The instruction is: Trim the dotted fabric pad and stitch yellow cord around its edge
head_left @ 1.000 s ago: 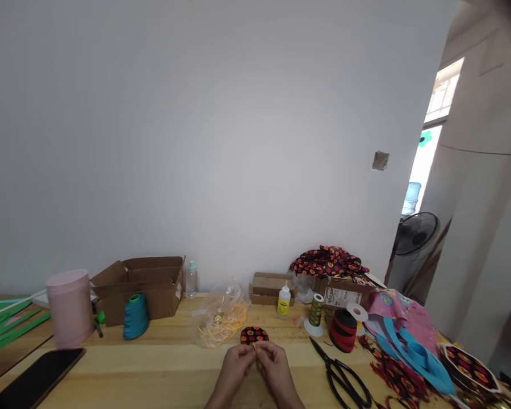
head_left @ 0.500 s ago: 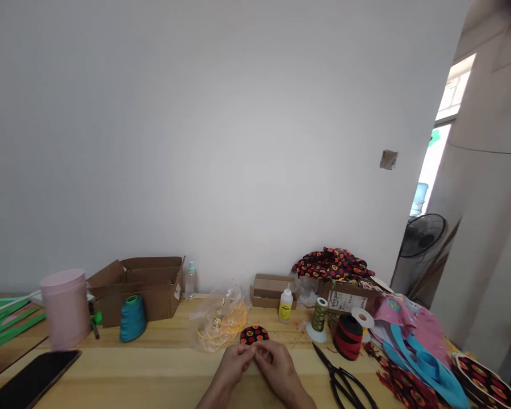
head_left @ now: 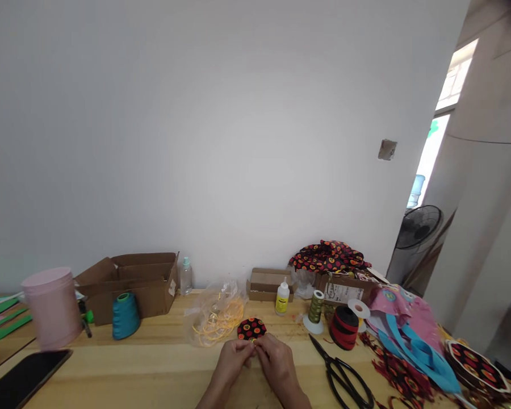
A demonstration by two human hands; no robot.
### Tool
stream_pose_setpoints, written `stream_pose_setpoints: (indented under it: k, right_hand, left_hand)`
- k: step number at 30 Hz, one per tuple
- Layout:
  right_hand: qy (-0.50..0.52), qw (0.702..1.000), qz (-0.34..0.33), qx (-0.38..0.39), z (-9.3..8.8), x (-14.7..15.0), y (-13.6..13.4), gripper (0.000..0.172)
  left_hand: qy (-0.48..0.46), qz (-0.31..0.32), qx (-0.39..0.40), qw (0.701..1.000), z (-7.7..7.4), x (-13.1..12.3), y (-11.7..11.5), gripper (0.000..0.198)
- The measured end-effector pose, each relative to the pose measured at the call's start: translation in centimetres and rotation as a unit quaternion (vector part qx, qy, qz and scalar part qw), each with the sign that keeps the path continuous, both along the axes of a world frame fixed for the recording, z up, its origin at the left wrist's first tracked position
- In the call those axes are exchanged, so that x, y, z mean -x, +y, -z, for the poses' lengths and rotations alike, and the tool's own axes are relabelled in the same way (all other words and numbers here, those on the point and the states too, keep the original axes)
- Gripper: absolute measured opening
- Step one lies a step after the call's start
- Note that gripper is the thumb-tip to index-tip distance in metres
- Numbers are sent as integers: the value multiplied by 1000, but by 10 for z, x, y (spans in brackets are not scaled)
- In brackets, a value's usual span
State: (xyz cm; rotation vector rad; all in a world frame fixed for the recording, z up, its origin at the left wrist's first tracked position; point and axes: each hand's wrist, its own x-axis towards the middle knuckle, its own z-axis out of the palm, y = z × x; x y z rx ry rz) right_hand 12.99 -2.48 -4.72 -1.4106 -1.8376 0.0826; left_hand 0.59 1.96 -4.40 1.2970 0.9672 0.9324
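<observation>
My left hand (head_left: 232, 362) and my right hand (head_left: 275, 360) meet at the front middle of the table, both closed in a pinch with fingertips nearly touching. Right beyond them is a small round fabric piece (head_left: 251, 328), black with red and orange figures, and the fingertips are at its near edge. Something small and yellow shows between the fingertips, too small to make out clearly. To the left of the fabric piece lies a clear plastic bag with yellow cord (head_left: 221, 324). Black-handled scissors (head_left: 338, 366) lie to the right of my right hand.
A glue bottle (head_left: 282, 296), a green thread spool (head_left: 315, 308) and a red-black spool (head_left: 344, 328) stand behind. At left are a teal thread cone (head_left: 125, 316), a cardboard box (head_left: 149, 301), a pink canister (head_left: 53, 309) and a phone (head_left: 23, 378). Blue ribbon (head_left: 421, 355) lies right.
The view has shifted slightly, so the table things sit a little higher and further left. More of the round fabric piece shows beyond my fingertips. Both hands keep their pinch.
</observation>
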Motion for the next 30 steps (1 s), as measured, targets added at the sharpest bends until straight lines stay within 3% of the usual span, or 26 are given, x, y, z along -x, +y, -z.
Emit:
stream_pose_setpoints:
  k: [19, 30]
  right_hand:
    - [-50, 998, 23, -34, -1, 2, -1, 19]
    - [36, 999, 16, 30, -7, 4, 3, 13]
  left_hand:
    - [-59, -112, 17, 992, -3, -2, -3, 26]
    - [-68, -101, 18, 992, 1, 6, -1, 31]
